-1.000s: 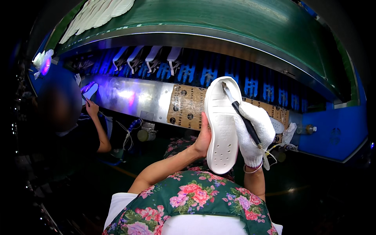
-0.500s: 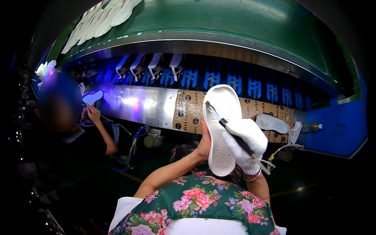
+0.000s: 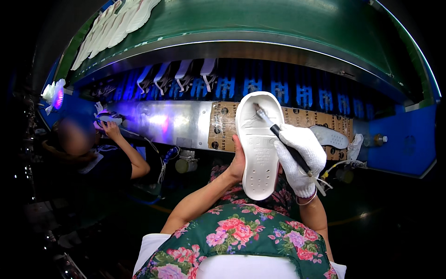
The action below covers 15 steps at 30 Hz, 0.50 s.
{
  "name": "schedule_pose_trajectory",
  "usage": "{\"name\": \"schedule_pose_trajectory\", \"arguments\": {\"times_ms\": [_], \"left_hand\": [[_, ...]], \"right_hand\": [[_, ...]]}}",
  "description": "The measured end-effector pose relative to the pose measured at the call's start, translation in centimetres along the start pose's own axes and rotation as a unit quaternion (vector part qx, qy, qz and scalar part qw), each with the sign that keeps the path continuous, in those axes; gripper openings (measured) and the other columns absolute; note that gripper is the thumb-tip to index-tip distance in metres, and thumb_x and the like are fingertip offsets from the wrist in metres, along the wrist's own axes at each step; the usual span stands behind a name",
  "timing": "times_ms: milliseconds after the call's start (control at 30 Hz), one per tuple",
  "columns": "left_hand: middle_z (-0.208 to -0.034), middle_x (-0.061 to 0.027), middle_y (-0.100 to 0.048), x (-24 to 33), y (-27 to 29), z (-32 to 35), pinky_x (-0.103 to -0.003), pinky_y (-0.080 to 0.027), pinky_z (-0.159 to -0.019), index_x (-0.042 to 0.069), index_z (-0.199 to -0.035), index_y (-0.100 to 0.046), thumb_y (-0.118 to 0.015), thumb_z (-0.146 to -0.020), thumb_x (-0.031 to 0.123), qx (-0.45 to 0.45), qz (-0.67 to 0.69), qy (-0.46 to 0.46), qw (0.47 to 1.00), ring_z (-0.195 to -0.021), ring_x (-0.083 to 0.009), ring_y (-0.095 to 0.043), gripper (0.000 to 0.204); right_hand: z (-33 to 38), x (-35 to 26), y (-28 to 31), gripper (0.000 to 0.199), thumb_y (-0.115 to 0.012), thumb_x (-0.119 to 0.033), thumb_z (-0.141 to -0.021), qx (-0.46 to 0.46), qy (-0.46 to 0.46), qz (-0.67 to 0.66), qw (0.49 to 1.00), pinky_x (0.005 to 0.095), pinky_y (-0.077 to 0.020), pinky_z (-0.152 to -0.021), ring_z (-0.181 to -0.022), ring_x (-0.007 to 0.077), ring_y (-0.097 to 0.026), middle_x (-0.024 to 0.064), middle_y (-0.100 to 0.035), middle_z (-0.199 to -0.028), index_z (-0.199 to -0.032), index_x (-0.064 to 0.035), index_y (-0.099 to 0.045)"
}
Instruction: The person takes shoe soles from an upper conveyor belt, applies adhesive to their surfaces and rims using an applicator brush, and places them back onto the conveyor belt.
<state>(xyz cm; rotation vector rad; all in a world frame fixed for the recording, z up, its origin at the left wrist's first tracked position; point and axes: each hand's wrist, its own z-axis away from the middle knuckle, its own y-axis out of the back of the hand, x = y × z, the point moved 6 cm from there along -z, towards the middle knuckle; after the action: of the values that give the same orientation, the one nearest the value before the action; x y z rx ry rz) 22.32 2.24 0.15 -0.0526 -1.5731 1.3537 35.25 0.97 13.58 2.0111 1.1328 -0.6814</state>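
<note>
A white shoe sole (image 3: 259,153), with a raised rim and small holes at its near end, is held upright lengthwise before me. My bare left hand (image 3: 237,163) grips it, with the thumb on the left edge and the fingers hidden behind. My right hand (image 3: 303,160), in a white knitted glove, is closed around a brush (image 3: 275,130) with a black handle and a metal neck. The brush tip touches the inner face of the sole near its far end. A thin tube trails from the handle's rear.
Another white sole (image 3: 331,137) lies on the cardboard-covered bench (image 3: 223,125). Beyond it is a row of blue holders (image 3: 253,86), several carrying white straps. White parts (image 3: 114,30) lie on the green conveyor (image 3: 260,18). A co-worker's hand (image 3: 110,130) is at far left; a bottle (image 3: 380,139) stands right.
The brush tip has moved from the sole's left rim inward onto its face. Sole and left hand have shifted slightly up and left. The co-worker has leaned and moved their hands.
</note>
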Motion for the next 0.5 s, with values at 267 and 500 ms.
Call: {"name": "schedule_pose_trajectory", "arguments": {"times_ms": [267,500], "left_hand": [[-0.148,-0.0151,-0.044,1.4,0.9,-0.4,-0.045,-0.042,-0.111,0.009,-0.155,-0.024,-0.009,-0.085,0.085,-0.013,0.012,-0.022,1.0,-0.135,-0.0278,-0.047,0.104],[-0.147,-0.0164,-0.044,2.6,1.3,-0.9,-0.045,-0.042,-0.111,0.009,-0.154,-0.024,-0.011,-0.085,0.085,0.04,0.004,-0.025,0.999,-0.134,-0.0286,-0.047,0.104]], "right_hand": [[0.1,-0.6,-1.2,0.028,-0.078,0.005,-0.071,-0.081,-0.021,-0.095,0.992,0.0341,-0.055,-0.073,-0.081,0.0273,-0.07,0.0145,-0.073,-0.093,-0.097,-0.003,-0.071],[0.2,-1.7,-2.0,0.029,-0.075,0.002,-0.075,-0.125,0.063,-0.025,0.99,0.0371,-0.0547,-0.078,-0.087,0.0308,-0.07,0.0142,-0.072,-0.097,-0.103,-0.0038,-0.072]]}}
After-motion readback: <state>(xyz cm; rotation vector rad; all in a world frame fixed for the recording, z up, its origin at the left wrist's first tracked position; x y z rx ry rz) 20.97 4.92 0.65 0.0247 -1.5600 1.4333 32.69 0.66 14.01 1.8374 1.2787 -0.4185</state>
